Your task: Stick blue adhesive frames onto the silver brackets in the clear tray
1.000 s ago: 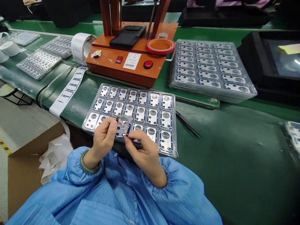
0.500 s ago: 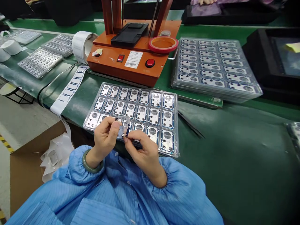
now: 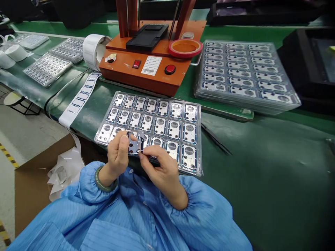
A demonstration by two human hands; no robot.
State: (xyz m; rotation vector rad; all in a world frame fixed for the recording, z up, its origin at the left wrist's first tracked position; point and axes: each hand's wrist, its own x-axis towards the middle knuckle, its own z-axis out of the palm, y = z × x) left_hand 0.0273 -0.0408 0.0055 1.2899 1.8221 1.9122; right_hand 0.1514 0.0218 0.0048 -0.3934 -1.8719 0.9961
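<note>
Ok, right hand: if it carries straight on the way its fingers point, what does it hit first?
The small blue-edged metal plate, which the right hand seems to be touching; past that, probably the left hand, though depth is unclear.

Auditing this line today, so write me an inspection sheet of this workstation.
Surface: green bench mat, no spills visible.
Job's things: blue-edged metal plate held over a clear tray of similar plates.
Clutter: dark tweezers on the mat; label roll with its label strip beside an orange machine.
Hands: left hand and right hand both pinch the plate.
Cables: nothing seen.
Surroundings: stacked trays at right; cardboard box below the bench edge.
</note>
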